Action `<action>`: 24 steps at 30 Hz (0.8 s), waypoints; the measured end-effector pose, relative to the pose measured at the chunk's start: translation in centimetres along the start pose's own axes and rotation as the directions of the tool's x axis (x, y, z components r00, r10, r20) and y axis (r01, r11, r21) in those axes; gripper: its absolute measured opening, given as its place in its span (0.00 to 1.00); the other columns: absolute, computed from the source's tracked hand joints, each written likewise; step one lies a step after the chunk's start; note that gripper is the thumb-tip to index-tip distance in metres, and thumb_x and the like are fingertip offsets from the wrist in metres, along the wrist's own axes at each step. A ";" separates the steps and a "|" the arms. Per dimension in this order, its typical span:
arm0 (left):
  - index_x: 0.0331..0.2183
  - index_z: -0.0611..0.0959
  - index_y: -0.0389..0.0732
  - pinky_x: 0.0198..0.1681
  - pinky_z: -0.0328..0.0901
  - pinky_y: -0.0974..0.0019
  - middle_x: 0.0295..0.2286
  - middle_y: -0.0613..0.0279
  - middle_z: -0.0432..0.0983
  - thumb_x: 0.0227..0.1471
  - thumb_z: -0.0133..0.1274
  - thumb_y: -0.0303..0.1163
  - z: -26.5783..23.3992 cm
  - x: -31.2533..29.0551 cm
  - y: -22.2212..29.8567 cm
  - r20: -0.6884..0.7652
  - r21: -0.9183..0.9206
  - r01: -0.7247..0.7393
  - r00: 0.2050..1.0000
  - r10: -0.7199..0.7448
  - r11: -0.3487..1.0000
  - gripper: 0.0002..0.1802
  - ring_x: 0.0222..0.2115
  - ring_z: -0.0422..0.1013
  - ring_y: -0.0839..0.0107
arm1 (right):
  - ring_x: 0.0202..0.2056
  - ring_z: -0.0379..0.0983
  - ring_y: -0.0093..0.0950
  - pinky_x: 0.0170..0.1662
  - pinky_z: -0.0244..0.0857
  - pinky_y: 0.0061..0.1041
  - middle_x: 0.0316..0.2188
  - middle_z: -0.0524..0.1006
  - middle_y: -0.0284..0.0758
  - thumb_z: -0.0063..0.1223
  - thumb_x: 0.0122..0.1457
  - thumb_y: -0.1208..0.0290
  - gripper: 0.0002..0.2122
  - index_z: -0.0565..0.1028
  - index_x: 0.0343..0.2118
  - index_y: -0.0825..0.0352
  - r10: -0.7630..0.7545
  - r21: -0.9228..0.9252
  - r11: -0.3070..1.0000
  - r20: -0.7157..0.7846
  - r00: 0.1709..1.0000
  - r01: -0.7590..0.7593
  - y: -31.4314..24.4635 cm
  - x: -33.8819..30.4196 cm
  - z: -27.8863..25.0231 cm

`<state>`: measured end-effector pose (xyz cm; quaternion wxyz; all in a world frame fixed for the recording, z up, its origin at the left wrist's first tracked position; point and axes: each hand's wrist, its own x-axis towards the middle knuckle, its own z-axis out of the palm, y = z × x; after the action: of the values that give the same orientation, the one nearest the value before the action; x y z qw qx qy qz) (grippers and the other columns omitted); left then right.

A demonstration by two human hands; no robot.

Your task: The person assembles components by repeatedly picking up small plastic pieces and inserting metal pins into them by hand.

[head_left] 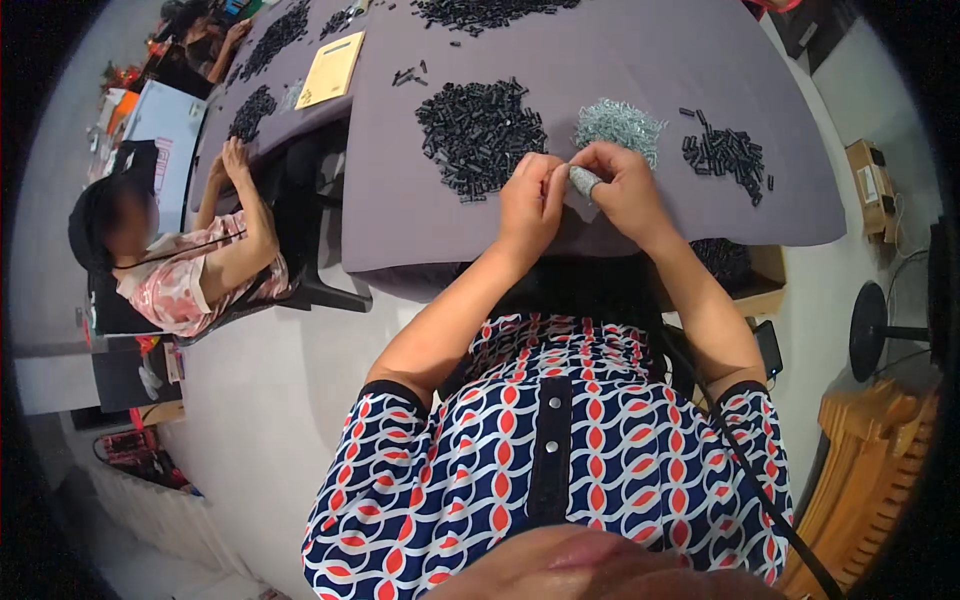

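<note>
My left hand and my right hand meet at the near edge of the cloth-covered table. Both have their fingers pinched together, tips nearly touching. Whatever sits between the fingertips is too small to make out. A grey speckled wrap appears to cover a finger of the right hand. Just beyond the left hand spreads a large pile of short black cylindrical pieces. Behind the right hand lies a heap of small silvery metal parts. Farther right is a smaller pile of black pieces.
A co-worker sits at the left by another black pile. A yellow booklet lies beyond. Below the table's right side stands an open box of black pieces. A carved wooden chair and a black round-based stand are at the right.
</note>
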<state>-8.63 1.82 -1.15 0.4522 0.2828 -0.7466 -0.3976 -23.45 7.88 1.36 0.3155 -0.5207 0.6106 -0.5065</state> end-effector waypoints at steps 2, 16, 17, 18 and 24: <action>0.32 0.76 0.35 0.27 0.63 0.62 0.25 0.53 0.70 0.56 0.53 0.25 -0.2 0.2 0.4 0.037 0.049 -0.060 0.998 0.059 0.997 0.03 0.24 0.68 0.57 | 0.28 0.72 0.17 0.32 0.66 0.20 0.26 0.79 0.30 0.58 0.54 0.78 0.04 0.77 0.32 0.70 0.063 0.173 0.982 0.065 0.996 -0.073 0.3 0.3 -0.3; 0.26 0.75 0.36 0.23 0.61 0.66 0.18 0.65 0.68 0.61 0.49 0.32 1.9 -0.6 -0.9 0.050 -0.254 0.341 0.939 -0.340 0.905 0.12 0.20 0.65 0.76 | 0.32 0.72 0.14 0.37 0.66 0.16 0.29 0.78 0.26 0.57 0.56 0.81 0.03 0.76 0.33 0.70 0.090 0.117 0.988 0.078 0.993 -0.099 0.2 0.3 -0.6; 0.26 0.75 0.36 0.23 0.61 0.66 0.18 0.65 0.68 0.61 0.49 0.32 2.0 -0.5 -0.8 0.048 -0.255 0.340 0.939 -0.340 0.905 0.12 0.20 0.65 0.76 | 0.33 0.72 0.14 0.37 0.67 0.16 0.29 0.78 0.27 0.57 0.56 0.81 0.03 0.76 0.33 0.70 0.107 0.044 0.993 0.042 0.993 -0.108 -0.3 0.0 -0.4; 0.26 0.76 0.36 0.23 0.62 0.69 0.18 0.68 0.68 0.61 0.50 0.33 2.0 -0.4 -0.8 0.076 -0.344 0.369 0.927 -0.366 0.864 0.13 0.20 0.64 0.79 | 0.33 0.73 0.15 0.36 0.67 0.16 0.29 0.78 0.27 0.56 0.55 0.81 0.04 0.76 0.33 0.70 0.120 -0.028 0.992 0.004 0.993 -0.120 -0.5 -0.1 -0.4; 0.29 0.78 0.36 0.25 0.66 0.75 0.20 0.69 0.72 0.59 0.53 0.31 1.2 1.1 0.0 0.186 -0.510 0.437 0.897 -0.401 0.741 0.09 0.20 0.67 0.82 | 0.33 0.73 0.16 0.36 0.67 0.16 0.29 0.78 0.29 0.54 0.55 0.82 0.04 0.76 0.34 0.71 0.088 0.112 0.989 0.052 0.995 -0.093 0.2 0.5 -1.5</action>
<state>-10.17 1.33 -0.95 0.3878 0.2915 -0.5352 -0.6915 -24.96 7.86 1.67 0.3819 -0.4853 0.5959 -0.5134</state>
